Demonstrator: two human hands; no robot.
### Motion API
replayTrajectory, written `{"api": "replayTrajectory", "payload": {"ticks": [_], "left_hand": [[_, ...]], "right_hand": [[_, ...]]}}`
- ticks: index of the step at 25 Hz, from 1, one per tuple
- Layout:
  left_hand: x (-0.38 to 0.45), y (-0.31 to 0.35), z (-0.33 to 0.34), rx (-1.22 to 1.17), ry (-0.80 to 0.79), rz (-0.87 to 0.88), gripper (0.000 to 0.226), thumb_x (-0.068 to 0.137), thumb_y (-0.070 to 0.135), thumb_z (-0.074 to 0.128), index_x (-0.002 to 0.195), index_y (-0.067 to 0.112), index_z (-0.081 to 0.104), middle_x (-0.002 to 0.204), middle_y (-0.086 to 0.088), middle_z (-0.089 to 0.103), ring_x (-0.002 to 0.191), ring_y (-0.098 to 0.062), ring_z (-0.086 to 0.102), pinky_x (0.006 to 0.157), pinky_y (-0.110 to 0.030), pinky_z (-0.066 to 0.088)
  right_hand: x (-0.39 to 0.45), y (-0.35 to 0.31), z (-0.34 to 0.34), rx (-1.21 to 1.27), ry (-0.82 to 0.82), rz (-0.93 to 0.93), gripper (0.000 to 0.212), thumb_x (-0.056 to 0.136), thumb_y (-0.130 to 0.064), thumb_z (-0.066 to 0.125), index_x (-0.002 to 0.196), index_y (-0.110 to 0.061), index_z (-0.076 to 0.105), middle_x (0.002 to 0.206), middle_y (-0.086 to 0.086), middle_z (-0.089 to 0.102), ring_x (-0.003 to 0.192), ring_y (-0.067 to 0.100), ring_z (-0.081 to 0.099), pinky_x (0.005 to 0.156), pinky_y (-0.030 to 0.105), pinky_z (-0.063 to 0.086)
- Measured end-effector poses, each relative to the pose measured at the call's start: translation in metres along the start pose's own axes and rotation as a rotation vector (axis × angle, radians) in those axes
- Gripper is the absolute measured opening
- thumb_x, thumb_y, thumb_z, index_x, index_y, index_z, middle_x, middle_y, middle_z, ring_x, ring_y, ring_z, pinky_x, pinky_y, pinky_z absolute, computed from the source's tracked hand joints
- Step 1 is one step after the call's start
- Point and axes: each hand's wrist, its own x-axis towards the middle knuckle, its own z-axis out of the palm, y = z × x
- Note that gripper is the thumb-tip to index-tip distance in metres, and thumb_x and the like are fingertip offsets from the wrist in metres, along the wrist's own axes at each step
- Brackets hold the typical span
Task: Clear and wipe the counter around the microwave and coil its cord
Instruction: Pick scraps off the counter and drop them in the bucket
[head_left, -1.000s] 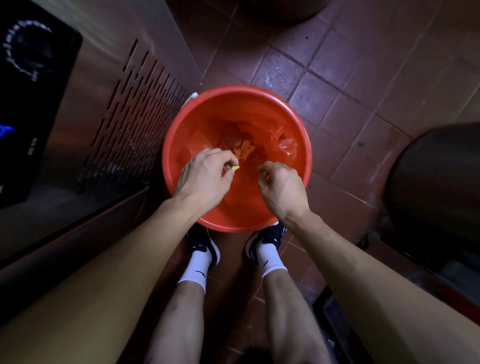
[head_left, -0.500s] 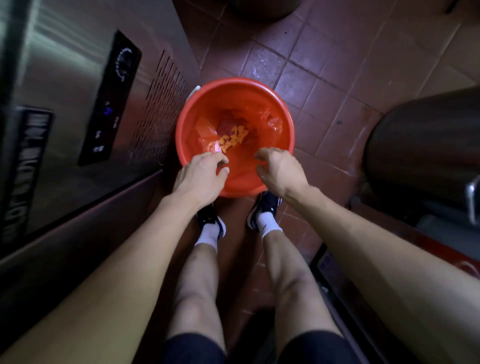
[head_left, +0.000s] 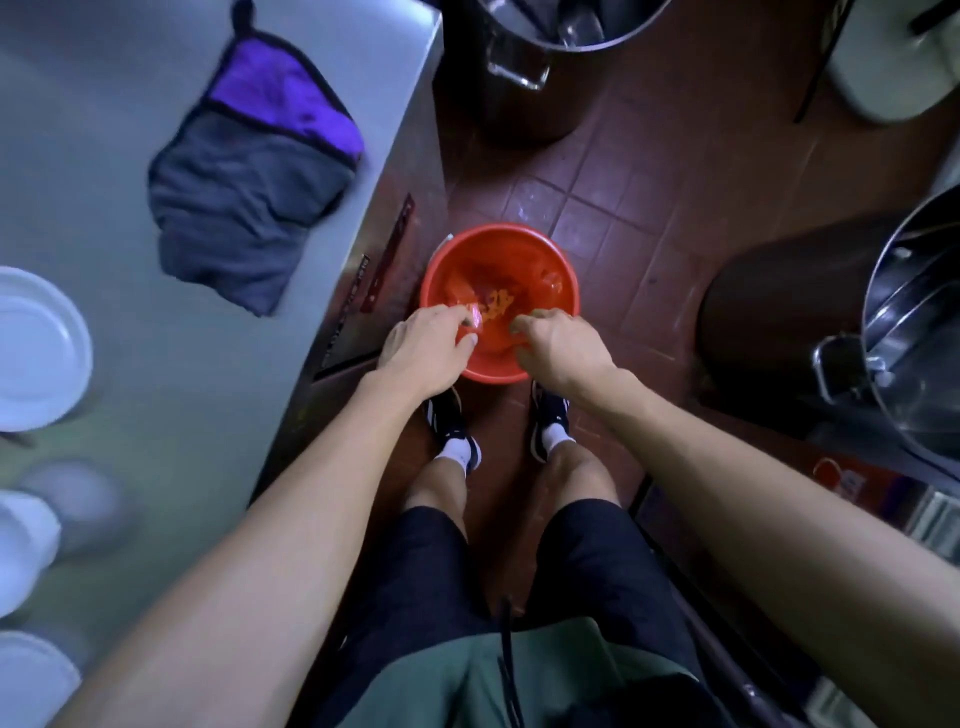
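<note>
Floor is dark red-brown tile (head_left: 618, 208), a bit scuffed, and a grey steel counter (head_left: 104, 130) runs down the left side. On the counter there's 1 purple and grey cloth (head_left: 249, 182) lying crumpled, well away from the hands, plus white dishes (head_left: 36, 348) at the left edge, at least 3 but they're blurred and cut off so I can't count for sure. No microwave or cord in this shot.

On the floor: 1 red bucket (head_left: 563, 275) just beside the counter's end, with a red liner and some orange scraps (head_left: 496, 304) inside. 2 big steel pots, 1 at the top (head_left: 524, 67) and 1 on the right (head_left: 914, 338), both cropped.

Both hands hang over the bucket's near rim, apart from each other. Left hand (head_left: 423, 348) has its fingers curled and looks to be pinching something small and shiny, too tiny to make out. Right hand (head_left: 561, 348) has curled fingers pointing down; can't tell if it holds anything.
</note>
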Motion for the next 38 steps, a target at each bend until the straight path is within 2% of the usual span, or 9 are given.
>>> {"api": "replayTrajectory", "payload": {"ticks": [6, 12, 17, 21, 26, 30, 38], "left_hand": [[-0.054, 0.031, -0.042, 0.021, 0.094, -0.011, 0.031, 0.094, 0.045, 0.053, 0.123, 0.033, 0.057, 0.124, 0.003, 0.063, 0.115, -0.024, 0.058, 0.093, -0.041, 0.047], [-0.107, 0.069, -0.072, 0.008, 0.257, -0.098, 0.034, 0.095, 0.045, 0.052, 0.127, 0.032, 0.056, 0.127, 0.004, 0.062, 0.117, -0.022, 0.057, 0.096, -0.041, 0.047], [-0.147, 0.089, -0.093, -0.036, 0.422, -0.205, 0.034, 0.095, 0.043, 0.054, 0.126, 0.030, 0.057, 0.126, 0.002, 0.063, 0.117, -0.023, 0.057, 0.094, -0.039, 0.046], [-0.187, 0.093, -0.108, -0.069, 0.572, -0.312, 0.033, 0.094, 0.042, 0.055, 0.125, 0.030, 0.058, 0.124, 0.001, 0.063, 0.114, -0.026, 0.058, 0.092, -0.038, 0.046], [-0.253, 0.073, -0.110, -0.131, 0.729, -0.440, 0.033, 0.095, 0.040, 0.056, 0.126, 0.029, 0.059, 0.124, 0.002, 0.064, 0.115, -0.025, 0.058, 0.092, -0.037, 0.046], [-0.316, 0.040, -0.100, -0.193, 0.836, -0.524, 0.036, 0.096, 0.040, 0.055, 0.129, 0.026, 0.058, 0.130, 0.004, 0.061, 0.121, -0.021, 0.054, 0.096, -0.038, 0.047], [-0.480, -0.047, -0.034, -0.283, 1.027, -0.773, 0.035, 0.094, 0.041, 0.055, 0.127, 0.029, 0.058, 0.126, 0.004, 0.064, 0.114, -0.022, 0.058, 0.085, -0.038, 0.051]], "right_hand": [[-0.039, -0.010, -0.069, 0.055, 0.133, -0.075, 0.035, 0.088, -0.021, 0.055, 0.121, -0.021, 0.066, 0.121, -0.001, 0.068, 0.108, 0.029, 0.065, 0.084, 0.042, 0.054], [-0.075, -0.002, -0.140, -0.137, 0.200, -0.310, 0.040, 0.089, -0.026, 0.055, 0.127, -0.020, 0.061, 0.129, 0.000, 0.063, 0.114, 0.029, 0.060, 0.087, 0.040, 0.048], [-0.093, -0.011, -0.186, -0.182, 0.236, -0.478, 0.042, 0.091, -0.026, 0.052, 0.133, -0.024, 0.056, 0.132, -0.006, 0.060, 0.117, 0.024, 0.058, 0.089, 0.038, 0.049], [-0.107, -0.045, -0.205, -0.175, 0.281, -0.654, 0.034, 0.091, -0.022, 0.050, 0.123, -0.022, 0.060, 0.121, -0.004, 0.064, 0.108, 0.026, 0.062, 0.079, 0.039, 0.051], [-0.124, -0.113, -0.207, -0.201, 0.271, -0.815, 0.044, 0.091, -0.023, 0.056, 0.135, -0.023, 0.057, 0.137, -0.004, 0.060, 0.121, 0.026, 0.057, 0.093, 0.039, 0.048], [-0.143, -0.179, -0.196, -0.227, 0.271, -0.957, 0.045, 0.094, -0.026, 0.058, 0.138, -0.021, 0.054, 0.138, -0.003, 0.058, 0.120, 0.028, 0.057, 0.091, 0.039, 0.048], [-0.228, -0.331, -0.105, -0.357, 0.191, -1.247, 0.045, 0.096, -0.029, 0.055, 0.141, -0.023, 0.051, 0.140, -0.004, 0.056, 0.122, 0.027, 0.055, 0.094, 0.038, 0.044]]}}
